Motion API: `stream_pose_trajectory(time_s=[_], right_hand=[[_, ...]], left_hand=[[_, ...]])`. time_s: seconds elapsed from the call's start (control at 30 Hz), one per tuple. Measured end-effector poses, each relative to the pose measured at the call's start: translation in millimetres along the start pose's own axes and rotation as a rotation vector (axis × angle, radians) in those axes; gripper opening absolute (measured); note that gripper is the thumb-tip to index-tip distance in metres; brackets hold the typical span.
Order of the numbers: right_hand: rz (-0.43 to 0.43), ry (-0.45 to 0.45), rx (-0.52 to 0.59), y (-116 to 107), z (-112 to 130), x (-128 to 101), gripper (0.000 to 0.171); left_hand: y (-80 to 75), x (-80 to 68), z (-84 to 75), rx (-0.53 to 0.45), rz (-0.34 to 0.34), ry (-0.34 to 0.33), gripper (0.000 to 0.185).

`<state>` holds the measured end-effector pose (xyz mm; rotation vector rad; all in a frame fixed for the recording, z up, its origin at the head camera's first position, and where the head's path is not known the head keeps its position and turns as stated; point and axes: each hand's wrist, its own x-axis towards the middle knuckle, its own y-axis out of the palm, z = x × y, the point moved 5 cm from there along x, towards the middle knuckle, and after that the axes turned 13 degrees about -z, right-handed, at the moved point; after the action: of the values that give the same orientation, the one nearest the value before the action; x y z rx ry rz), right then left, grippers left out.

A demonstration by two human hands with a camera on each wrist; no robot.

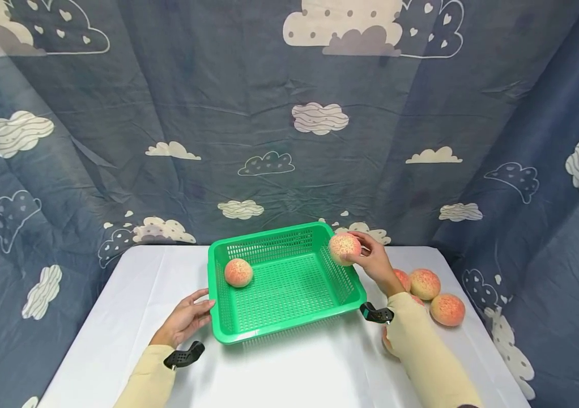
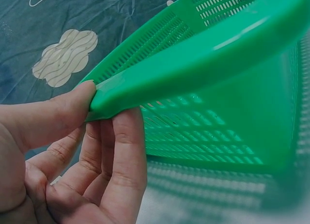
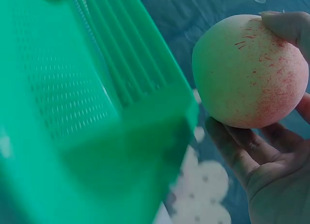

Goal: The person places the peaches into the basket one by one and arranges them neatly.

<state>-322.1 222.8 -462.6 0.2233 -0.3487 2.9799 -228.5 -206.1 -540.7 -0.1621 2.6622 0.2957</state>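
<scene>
A green plastic basket (image 1: 289, 326) with slotted walls stands on the white table. My left hand (image 1: 185, 318) pinches its left rim, thumb on top and fingers beneath, as the left wrist view shows on the basket edge (image 2: 160, 83). One pinkish peach (image 1: 238, 273) lies inside, toward the back left. Another peach (image 1: 344, 249) is in my right hand (image 1: 373, 262), over the basket's right rim. Seen from the right wrist, thumb and fingers grip this peach (image 3: 249, 71) from opposite sides, beside the basket's outer corner.
On the table's right side sit several more peaches (image 1: 447, 310), some partly hidden behind my right forearm. The white tabletop (image 1: 289, 374) extends in front of the basket. A dark blue cloud-patterned cloth (image 1: 269, 130) hangs behind and at both sides.
</scene>
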Motion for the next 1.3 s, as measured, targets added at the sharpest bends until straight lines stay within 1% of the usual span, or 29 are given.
stream_pose_trajectory(time_s=[0.2, 0.37, 0.6, 0.7, 1.0, 1.3], right_hand=[[0.079, 0.029, 0.045, 43, 5, 13, 0.066], [0.131, 0.045, 0.024, 76, 9, 22, 0.063], [0.170, 0.064, 0.013, 115, 7, 28, 0.061], [0.176, 0.077, 0.002, 129, 2, 28, 0.060], [0.142, 0.104, -0.037, 165, -18, 25, 0.059], [0.126, 0.152, -0.127, 197, -40, 17, 0.058]], left_hand=[[-1.4, -0.6, -0.1, 0.000, -0.010, 0.000, 0.062], [-2.2, 0.9, -0.4, 0.006, -0.022, -0.001, 0.063], [-3.9, 3.3, 0.5, 0.008, -0.038, -0.003, 0.060], [-4.0, 3.8, 0.8, 0.011, -0.039, -0.002, 0.061], [-3.9, 4.8, 0.8, -0.006, -0.034, -0.013, 0.059], [-4.0, 6.7, 1.3, -0.002, -0.032, 0.004, 0.057]])
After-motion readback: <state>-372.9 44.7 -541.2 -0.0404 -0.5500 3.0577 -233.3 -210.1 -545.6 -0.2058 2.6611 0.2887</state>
